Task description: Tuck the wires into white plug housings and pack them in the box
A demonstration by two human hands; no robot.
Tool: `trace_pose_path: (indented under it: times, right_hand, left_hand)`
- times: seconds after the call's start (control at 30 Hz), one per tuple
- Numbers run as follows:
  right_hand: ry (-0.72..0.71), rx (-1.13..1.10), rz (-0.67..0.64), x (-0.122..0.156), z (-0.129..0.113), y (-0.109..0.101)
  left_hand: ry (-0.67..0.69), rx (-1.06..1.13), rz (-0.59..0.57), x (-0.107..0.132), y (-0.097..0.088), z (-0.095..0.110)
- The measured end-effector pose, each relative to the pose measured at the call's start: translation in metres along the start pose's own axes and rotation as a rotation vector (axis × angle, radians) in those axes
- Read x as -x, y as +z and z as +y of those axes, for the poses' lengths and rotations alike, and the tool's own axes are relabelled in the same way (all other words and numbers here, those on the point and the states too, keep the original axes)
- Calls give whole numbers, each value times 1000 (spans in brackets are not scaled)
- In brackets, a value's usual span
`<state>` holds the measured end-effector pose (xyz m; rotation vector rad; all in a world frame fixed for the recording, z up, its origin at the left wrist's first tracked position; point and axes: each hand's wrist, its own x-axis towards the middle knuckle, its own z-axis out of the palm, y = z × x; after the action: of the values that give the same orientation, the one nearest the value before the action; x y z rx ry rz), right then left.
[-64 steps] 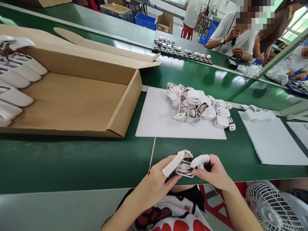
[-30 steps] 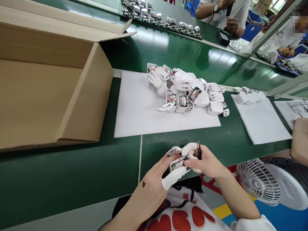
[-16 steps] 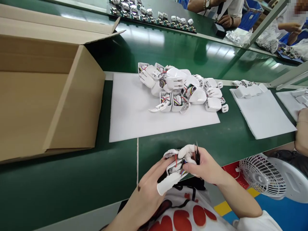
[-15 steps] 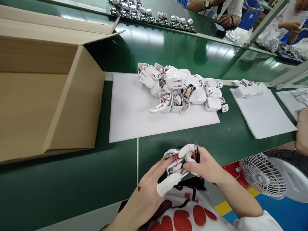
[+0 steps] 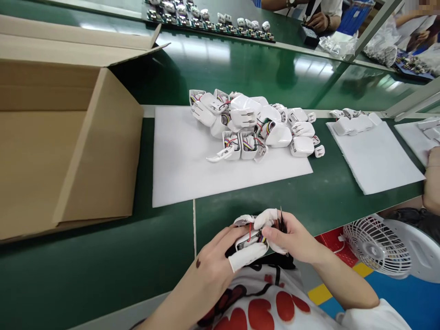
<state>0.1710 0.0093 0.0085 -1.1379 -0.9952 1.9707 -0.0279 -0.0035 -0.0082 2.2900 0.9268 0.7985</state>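
Observation:
Both my hands hold one small white plastic housing with coloured wires (image 5: 248, 231) at the near edge of the green table. My left hand (image 5: 220, 259) grips it from below, its thumb in a white finger cot. My right hand (image 5: 292, 236) pinches the housing's right side with a cot-covered finger and also holds thin dark tweezers (image 5: 281, 219) pointing up. A pile of similar white housings (image 5: 254, 123) lies on a white foam sheet (image 5: 192, 165) just beyond my hands.
An open cardboard box (image 5: 65, 137) stands at the left. More foam sheets with white parts (image 5: 374, 156) lie to the right, near another person's arm (image 5: 431, 183). A white fan (image 5: 378, 247) sits below the table edge. A row of small parts (image 5: 206, 16) and other people are across the belt.
My view has tilted down and the scene has shifted left. My left thumb has moved under the housing, and both hands have kept working on the same piece.

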Motion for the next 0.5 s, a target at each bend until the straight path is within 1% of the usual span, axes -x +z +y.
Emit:
trace_pose_path:
  times: [0.07,0.1,0.17,0.23,0.3,0.37,0.4,0.47,0.5]
  right_hand:
    - [-2,31,-21,0,-1,0]
    - [-5,51,-10,1,-2,-1]
    - [-42,75,83,7,-10,-3]
    - [-154,62,214,17,-23,-7]
    - [-333,87,311,27,-36,-13]
    - [-491,205,371,35,-44,-16]
    - [-542,290,403,36,-44,-17]
    - [-606,450,434,37,-41,-16]
    - [-634,503,416,36,-38,-14]
  left_hand:
    - [20,-20,12,-2,-2,1]
    - [23,-25,8,-3,-2,1]
    - [31,-38,9,-3,-2,2]
    - [44,-72,45,-2,0,3]
    - [57,-110,85,2,5,4]
    - [49,-125,115,6,13,6]
    - [34,-130,130,8,17,7]
    - [-7,-137,169,11,26,10]
    - [-24,-138,188,11,30,11]
